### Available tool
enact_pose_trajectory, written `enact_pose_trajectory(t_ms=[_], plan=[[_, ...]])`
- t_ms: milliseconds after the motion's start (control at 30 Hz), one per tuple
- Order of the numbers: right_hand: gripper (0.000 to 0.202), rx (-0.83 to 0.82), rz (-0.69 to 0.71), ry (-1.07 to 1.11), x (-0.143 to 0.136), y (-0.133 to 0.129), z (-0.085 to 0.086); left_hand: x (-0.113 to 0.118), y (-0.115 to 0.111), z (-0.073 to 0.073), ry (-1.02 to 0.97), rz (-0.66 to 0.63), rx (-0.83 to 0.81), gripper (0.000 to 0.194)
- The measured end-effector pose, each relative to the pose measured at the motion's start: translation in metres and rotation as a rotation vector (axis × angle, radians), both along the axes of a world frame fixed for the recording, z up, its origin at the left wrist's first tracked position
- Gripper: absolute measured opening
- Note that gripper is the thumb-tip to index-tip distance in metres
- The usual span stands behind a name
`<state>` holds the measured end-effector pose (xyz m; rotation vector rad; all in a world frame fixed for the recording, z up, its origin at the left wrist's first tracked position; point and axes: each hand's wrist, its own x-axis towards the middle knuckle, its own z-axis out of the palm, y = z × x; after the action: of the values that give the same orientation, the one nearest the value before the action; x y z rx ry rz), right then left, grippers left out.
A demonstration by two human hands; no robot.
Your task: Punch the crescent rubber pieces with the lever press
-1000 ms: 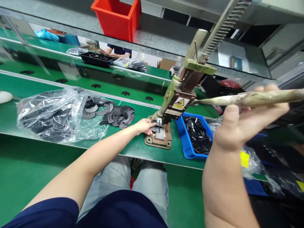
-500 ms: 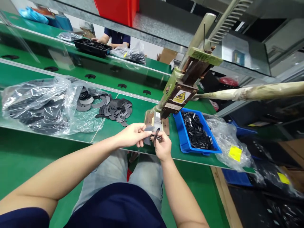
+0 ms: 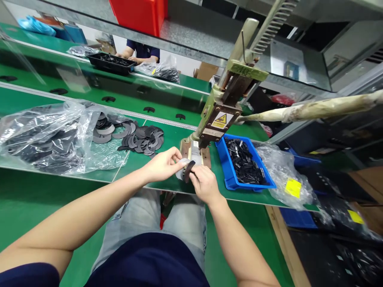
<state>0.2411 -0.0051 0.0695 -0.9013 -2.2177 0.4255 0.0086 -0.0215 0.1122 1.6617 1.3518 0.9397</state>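
At the base of the green hand press (image 3: 220, 115), both hands meet over the table edge. My left hand (image 3: 164, 164) pinches a grey curved piece (image 3: 180, 173) between thumb and fingers. My right hand (image 3: 204, 182) grips a dark curved piece (image 3: 188, 170), held upright right beside the grey one. Whether the two pieces touch is too small to tell. Left of the press lies a pile of grey curved pieces (image 3: 144, 139). A blue bin (image 3: 229, 169) of small black parts stands to the right of the press.
A clear plastic bag (image 3: 44, 137) of dark pieces lies at the left. Behind, black parts (image 3: 108, 99) sit spaced along a green strip. The press lever (image 3: 314, 109) reaches out to the right. A person (image 3: 143, 51) works across the bench beside a black tray (image 3: 110, 67).
The dark piece in my right hand has turned and now shows a broader face. My right hand's fingers have closed over it. The whole view has shifted slightly.
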Motion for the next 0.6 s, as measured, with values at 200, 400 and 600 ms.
enact_pose_trajectory(t_ms=[200, 400, 600], plan=[[0.028, 0.114, 0.019, -0.162, 0.005, -0.002, -0.004, 0.015, -0.012, -0.006, 0.400, -0.067, 0.351, 0.040], [0.022, 0.235, 0.023, -0.200, 0.007, -0.005, 0.000, 0.028, -0.017, -0.009, 0.340, -0.015, 0.268, 0.047], [0.015, 0.301, 0.056, -0.116, 0.014, -0.019, 0.013, 0.027, -0.016, -0.012, -0.114, -0.113, -0.098, 0.057]])
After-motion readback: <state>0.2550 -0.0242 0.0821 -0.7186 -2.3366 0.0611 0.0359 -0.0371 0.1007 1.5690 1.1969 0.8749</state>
